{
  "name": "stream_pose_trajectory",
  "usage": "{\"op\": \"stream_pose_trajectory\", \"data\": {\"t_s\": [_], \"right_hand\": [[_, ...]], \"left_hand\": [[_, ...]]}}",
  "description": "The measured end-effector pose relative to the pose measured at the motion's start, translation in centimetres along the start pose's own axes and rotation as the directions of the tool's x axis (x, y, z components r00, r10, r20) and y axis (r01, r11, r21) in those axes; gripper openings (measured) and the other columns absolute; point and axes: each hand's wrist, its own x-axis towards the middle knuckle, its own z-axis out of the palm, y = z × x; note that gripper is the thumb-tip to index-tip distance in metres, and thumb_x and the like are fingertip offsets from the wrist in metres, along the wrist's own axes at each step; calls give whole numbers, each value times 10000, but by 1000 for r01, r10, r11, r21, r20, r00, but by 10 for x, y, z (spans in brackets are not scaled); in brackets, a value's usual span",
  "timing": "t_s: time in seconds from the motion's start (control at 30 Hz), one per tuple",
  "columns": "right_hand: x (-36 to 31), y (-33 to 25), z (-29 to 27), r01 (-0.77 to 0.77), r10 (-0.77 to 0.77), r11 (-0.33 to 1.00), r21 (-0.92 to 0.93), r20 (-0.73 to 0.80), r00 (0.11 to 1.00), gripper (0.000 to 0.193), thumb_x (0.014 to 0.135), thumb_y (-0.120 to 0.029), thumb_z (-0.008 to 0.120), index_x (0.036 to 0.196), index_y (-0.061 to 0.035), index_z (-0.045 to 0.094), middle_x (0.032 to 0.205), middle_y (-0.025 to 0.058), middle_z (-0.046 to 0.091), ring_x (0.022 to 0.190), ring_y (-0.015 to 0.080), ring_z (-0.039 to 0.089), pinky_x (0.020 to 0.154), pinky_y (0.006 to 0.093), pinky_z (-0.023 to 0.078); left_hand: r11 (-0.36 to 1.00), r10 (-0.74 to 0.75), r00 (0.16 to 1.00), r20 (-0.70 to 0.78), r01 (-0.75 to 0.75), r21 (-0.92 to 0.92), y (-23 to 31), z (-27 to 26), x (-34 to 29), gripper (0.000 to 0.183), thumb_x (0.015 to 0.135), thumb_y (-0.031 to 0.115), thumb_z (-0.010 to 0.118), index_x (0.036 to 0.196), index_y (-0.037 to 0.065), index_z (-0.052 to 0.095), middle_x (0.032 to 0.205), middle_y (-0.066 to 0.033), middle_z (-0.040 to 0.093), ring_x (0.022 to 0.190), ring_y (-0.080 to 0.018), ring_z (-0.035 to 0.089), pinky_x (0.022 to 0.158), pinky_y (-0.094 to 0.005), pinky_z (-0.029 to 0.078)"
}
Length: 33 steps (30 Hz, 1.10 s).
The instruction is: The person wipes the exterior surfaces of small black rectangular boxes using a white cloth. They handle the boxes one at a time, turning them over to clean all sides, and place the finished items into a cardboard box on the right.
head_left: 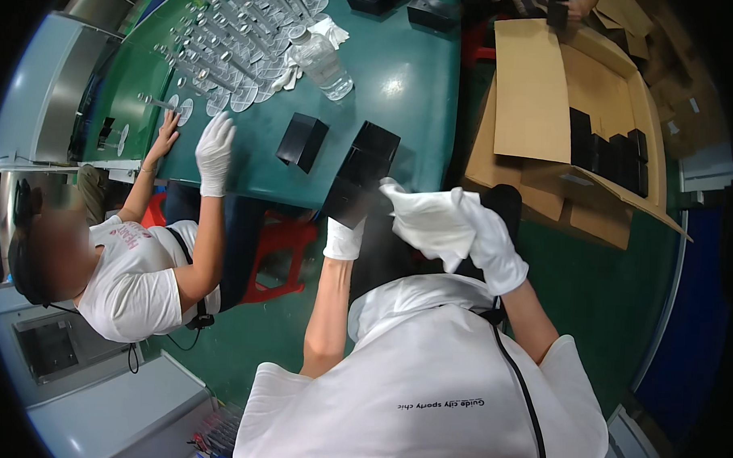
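Green table (396,89), green floor (598,294), open carton (532,97), left hand (343,239) holding black box (359,174), right hand (496,243) holding white cloth (433,223)

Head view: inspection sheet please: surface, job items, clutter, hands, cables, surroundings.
Surface: green table, shiny.
Job items: black box reaching past the table edge; white cloth.
Clutter: second black box, clear bottle, metal rods with clear discs.
Hands: white-gloved; left hand at the black box's near end, fingers hidden; right hand grips the white cloth.
Cables: black cord down the wearer's shirt.
Surroundings: co-worker at left, red stool; open carton at right, holding black boxes.
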Motion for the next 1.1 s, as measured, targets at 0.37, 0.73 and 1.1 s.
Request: {"op": "stream_pose_trajectory", "data": {"t_s": [0.37, 0.73, 1.1], "right_hand": [[59, -19, 46, 330, -324, 922, 203, -65, 944, 477, 1076, -369, 428, 1406, -33, 506, 1249, 79, 637, 860, 134, 579, 750, 283, 488], [63, 104, 42, -165, 184, 924, 346, -23, 983, 396, 1026, -355, 566, 1262, -41, 614, 1156, 50, 645, 989, 146, 630, 777, 290, 505], [21, 76, -23, -243, 337, 866, 437, -151, 930, 474, 999, -441, 573, 1172, -4, 631, 947, 71, 715, 804, 153, 707, 608, 275, 591]], "left_hand": [[956, -102, 975, 199, 152, -251, 72, 87, -39, 203, 950, 250, 668, 1013, 83, 572, 849, -7, 498, 659, -119, 420, 603, -267, 366], [961, 213, 977, -3, -209, 180, 114, 73, -25, 275, 930, 144, 679, 1153, 14, 585, 941, -58, 614, 796, -134, 570, 703, -268, 465], [614, 218, 959, -183, 11, 789, 114, 65, -7, 309, 811, 207, 746, 980, -7, 602, 907, -142, 580, 861, -270, 595, 795, -378, 479]]}}
